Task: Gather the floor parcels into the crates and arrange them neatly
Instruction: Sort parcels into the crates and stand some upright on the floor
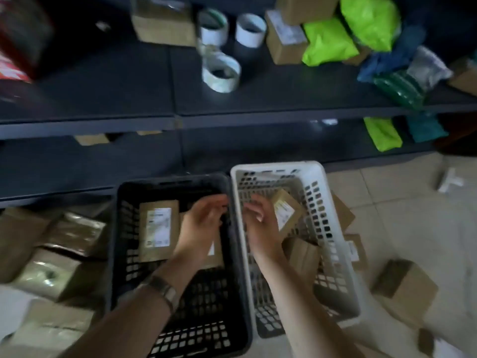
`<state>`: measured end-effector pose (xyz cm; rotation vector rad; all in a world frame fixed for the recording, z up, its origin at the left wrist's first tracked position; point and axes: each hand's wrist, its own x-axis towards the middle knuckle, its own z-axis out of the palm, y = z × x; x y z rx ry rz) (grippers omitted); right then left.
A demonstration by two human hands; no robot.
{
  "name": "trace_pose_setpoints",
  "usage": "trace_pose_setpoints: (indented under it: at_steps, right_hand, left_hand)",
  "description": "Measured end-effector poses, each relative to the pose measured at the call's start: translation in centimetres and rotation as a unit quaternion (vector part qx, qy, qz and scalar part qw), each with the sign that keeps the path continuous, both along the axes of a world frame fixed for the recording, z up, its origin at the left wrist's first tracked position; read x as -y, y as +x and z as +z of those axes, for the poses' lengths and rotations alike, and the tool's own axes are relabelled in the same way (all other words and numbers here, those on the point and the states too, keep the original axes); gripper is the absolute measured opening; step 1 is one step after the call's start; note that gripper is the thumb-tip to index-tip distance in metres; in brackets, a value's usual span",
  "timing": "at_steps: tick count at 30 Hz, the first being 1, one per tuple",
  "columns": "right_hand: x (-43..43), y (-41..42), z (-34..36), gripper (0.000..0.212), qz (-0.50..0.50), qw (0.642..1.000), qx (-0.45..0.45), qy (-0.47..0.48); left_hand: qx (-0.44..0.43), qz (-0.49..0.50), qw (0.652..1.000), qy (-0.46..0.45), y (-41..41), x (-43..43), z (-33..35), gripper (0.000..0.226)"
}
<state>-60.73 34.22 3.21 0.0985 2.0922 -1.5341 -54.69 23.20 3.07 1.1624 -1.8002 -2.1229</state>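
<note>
Head view. Recorded on tile floor [413, 228]: black crate [178, 182] and white crate [276, 167], side by side, long walls touching or very nearly so, directly in front of dark shelf unit [103, 86].

Inside black crate: flat brown labelled parcel [158, 233], label up, in left half. Second brown parcel [215, 251] mostly hidden beneath left hand [204, 220].

Left hand above black crate, close to wall adjoining white crate. Fingers relaxed, slightly bent, holding nothing. Wristwatch [165, 288] on that wrist.

Right hand [260, 226] inside white crate, fingers loosely bent, just beside tilted parcel [286, 210] with yellowish label, propped toward right wall. Heavy motion blur: cannot tell whether fingers touching or gripping that parcel. Further plain brown parcel [302, 257] lower in white crate, to right of right forearm.

On floor outside crates:
- Small cardboard box [405, 282] to right of white crate, apart from it.
- Brown parcels [356, 249] just beside white crate's right wall.
- Heap of brown parcels [64, 244] to left of black crate.

On shelf: white tape rolls [222, 73], bright green mailers [327, 42], cardboard boxes [165, 24].
</note>
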Motion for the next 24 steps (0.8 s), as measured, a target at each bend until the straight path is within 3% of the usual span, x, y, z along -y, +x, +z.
trace_pose_setpoints:
  at_steps: [5,9,15,17,20,24]
  right_hand:
    - [13.5,4.9,7.8,0.022,0.094,0.993,-0.030,-0.058]
    - [23.5,12.2,9.1,0.014,0.127,0.990,-0.029,-0.050]
    - [34.9,26.3,4.8,0.007,0.122,0.992,0.039,-0.019]
    - [37.1,30.9,2.3,0.013,0.122,0.991,0.057,0.012]
    - [39.1,37.3,-1.8,0.013,0.179,0.977,0.103,0.057]
    - [40.9,40.4,-6.7,0.042,0.213,0.958,0.024,0.192]
  left_hand:
    - [-0.027,0.154,0.985,-0.070,11.6,18.3,6.4,0.028]
    - [0.001,0.258,0.962,-0.093,23.2,30.0,8.1,0.029]
    - [0.079,0.292,0.950,-0.080,40.6,40.4,5.4,0.030]
    - [0.110,0.290,0.949,-0.063,44.9,42.1,3.9,0.026]
    - [0.161,0.285,0.944,-0.036,49.6,43.5,0.8,0.020]
    - [0.201,0.267,0.942,-0.015,52.1,43.4,-5.2,0.017]
